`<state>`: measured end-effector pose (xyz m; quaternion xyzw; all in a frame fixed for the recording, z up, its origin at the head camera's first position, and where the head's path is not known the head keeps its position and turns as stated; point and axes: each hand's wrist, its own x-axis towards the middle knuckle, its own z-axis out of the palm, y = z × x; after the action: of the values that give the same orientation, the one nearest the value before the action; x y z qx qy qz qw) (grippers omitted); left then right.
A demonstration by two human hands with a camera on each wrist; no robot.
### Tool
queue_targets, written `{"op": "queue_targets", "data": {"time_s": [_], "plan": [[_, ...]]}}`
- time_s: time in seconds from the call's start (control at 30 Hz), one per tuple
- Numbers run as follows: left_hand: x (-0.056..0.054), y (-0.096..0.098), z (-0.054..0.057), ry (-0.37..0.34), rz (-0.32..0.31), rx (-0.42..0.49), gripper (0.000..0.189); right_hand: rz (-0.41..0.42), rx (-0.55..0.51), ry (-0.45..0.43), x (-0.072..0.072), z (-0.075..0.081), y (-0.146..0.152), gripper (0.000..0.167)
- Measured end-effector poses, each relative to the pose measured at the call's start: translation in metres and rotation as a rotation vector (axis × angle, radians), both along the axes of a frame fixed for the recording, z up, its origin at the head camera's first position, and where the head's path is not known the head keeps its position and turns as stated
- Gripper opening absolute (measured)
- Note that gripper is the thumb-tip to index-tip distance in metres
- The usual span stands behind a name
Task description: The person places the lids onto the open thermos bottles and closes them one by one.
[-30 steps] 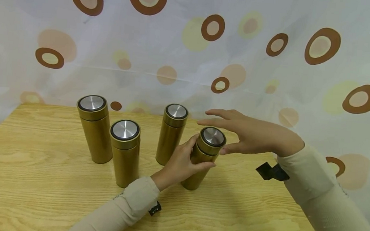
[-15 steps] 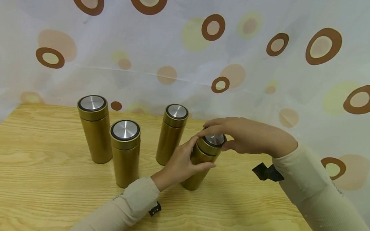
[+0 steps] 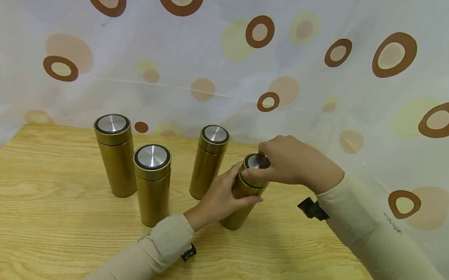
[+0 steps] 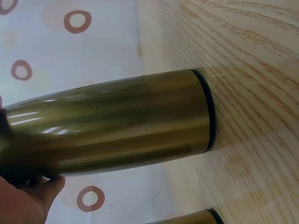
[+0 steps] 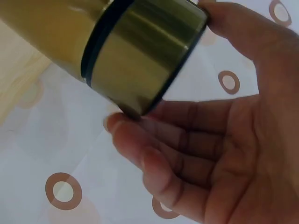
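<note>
A gold thermos [image 3: 236,218] with a silver-topped lid [image 3: 257,162] stands upright on the wooden table. My left hand [image 3: 220,197] grips its body below the lid, thumb along the near side. My right hand [image 3: 295,163] holds the lid from above and the right, its thumb across the near edge. The right wrist view shows the thumb and curled fingertips at opposite sides of the lid [image 5: 145,49], with a dark ring between lid and body. Low in the left wrist view, the thermos body [image 4: 135,121] meets the table at its black base.
Three matching gold thermoses stand upright nearby: one behind [image 3: 207,169], one at left front [image 3: 153,196] and one at far left [image 3: 117,166]. A patterned curtain [image 3: 138,32] hangs behind the wooden table [image 3: 43,231].
The right hand has come from beside the thermos over its top and turned at the wrist, its fingers now curled at the lid. The left hand keeps its grip in place.
</note>
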<state>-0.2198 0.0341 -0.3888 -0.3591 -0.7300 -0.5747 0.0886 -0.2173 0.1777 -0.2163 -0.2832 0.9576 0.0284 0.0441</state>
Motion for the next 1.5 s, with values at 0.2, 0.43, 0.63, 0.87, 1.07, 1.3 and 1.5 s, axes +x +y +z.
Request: {"op": "queue_targets", "data": {"time_s": [0.2,0.43,0.63,0.87,1.07,1.3,1.5], "plan": [[-0.001,0.000,0.000,0.023,0.001,-0.004,0.079,-0.136,0.069,0.089,0.001,-0.008,-0.012,0.057],[0.000,-0.001,0.001,0.015,-0.011,0.001,0.083,-0.133,0.078,0.016,0.002,-0.006,-0.007,0.058],[0.000,-0.001,0.002,0.009,-0.011,0.008,0.080,0.063,-0.058,-0.124,0.003,0.008,0.017,0.070],[0.000,-0.001,0.004,-0.007,-0.001,-0.005,0.081,0.201,-0.075,-0.140,0.008,0.013,0.034,0.077],[0.002,0.000,0.003,-0.024,-0.004,-0.014,0.084,0.265,-0.049,-0.148,0.008,0.010,0.034,0.075],[0.003,0.000,0.003,-0.034,-0.020,-0.007,0.085,0.280,-0.046,-0.156,0.005,0.006,0.026,0.068],[0.002,0.000,0.003,-0.031,-0.008,-0.016,0.082,0.215,-0.017,-0.093,0.009,0.004,0.015,0.063]]}}
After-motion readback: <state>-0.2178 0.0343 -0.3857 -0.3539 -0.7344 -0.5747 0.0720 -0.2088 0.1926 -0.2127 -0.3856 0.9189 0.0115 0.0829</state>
